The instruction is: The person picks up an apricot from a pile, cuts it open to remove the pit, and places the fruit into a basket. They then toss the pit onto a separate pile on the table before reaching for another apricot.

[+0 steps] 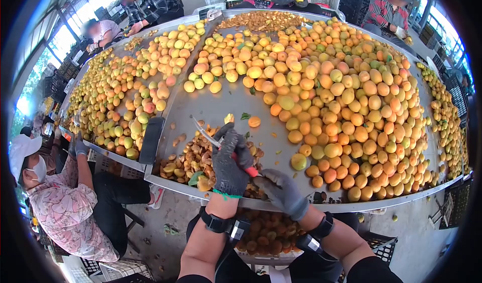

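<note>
My left hand, in a dark glove with a green cuff, is closed around a red-handled curved knife. Its pale blade points up and left. A small yellow apricot piece shows just beyond those fingertips. My right hand, in a grey glove, has its fingers curled close to the end of the red handle; what they hold is hidden. Under and left of my hands lies a heap of cut apricot pieces, with a green leaf at its front. One whole apricot sits apart on the metal.
A large pile of apricots covers the right side of the metal table. A divider separates another pile at left. A black box stands by the divider. Below is a crate of apricots. Several people sit around the table.
</note>
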The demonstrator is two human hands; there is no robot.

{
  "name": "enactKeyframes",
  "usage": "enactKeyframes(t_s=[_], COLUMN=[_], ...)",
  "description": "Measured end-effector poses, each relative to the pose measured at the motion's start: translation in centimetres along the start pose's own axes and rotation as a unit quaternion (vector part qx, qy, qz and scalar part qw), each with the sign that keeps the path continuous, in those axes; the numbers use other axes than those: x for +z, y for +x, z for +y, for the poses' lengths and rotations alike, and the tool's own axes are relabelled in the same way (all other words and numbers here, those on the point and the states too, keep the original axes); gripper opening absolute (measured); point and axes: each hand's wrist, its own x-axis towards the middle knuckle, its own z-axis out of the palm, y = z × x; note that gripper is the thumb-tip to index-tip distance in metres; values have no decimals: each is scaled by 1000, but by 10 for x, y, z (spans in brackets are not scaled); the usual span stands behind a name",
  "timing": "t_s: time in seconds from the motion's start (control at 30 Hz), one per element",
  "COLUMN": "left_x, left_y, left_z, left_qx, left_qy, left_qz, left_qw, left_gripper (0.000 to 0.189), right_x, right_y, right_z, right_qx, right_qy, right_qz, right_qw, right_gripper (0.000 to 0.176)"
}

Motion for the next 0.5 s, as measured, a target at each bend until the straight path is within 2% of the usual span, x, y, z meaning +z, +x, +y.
enactKeyframes(t_s=[0.03, 0.07, 0.1, 0.13, 0.17, 0.2, 0.3, 0.4, 0.5], left_x=[-6, -10, -13, -15, -16, -15, -10, -10, -8], left_y=[3, 6, 5, 5, 5, 4, -3, -7, -8], left_z=[3, 4, 7, 10, 13, 15, 18, 13, 12], left_qx=[-28, -27, -26, -3, 19, 19, 30, -44, -16], left_qy=[-34, -52, -52, -46, -39, -39, 19, -29, -16], left_qz=[16, 19, 20, -35, -89, -89, -130, -197, -235], left_qw=[999, 998, 998, 998, 995, 995, 991, 979, 972], left_gripper=[23, 21, 21, 20, 20, 20, 17, 12, 13], right_x=[0, 0, 0, 0, -1, -2, -9, -10, -8], right_y=[0, -2, -2, -2, -3, -4, -5, -5, -7], right_z=[-4, -11, -18, -14, -8, -5, -7, -9, -10], right_qx=[0, 136, 260, 260, 238, 215, 216, 230, 236], right_qy=[0, 253, 484, 484, 541, 596, 591, 563, 563], right_qz=[-1, -11, -20, -21, -10, 2, -11, -67, -37], right_qw=[1000, 958, 835, 836, 806, 774, 777, 791, 791], right_gripper=[23, 25, 27, 27, 29, 31, 29, 30, 20])
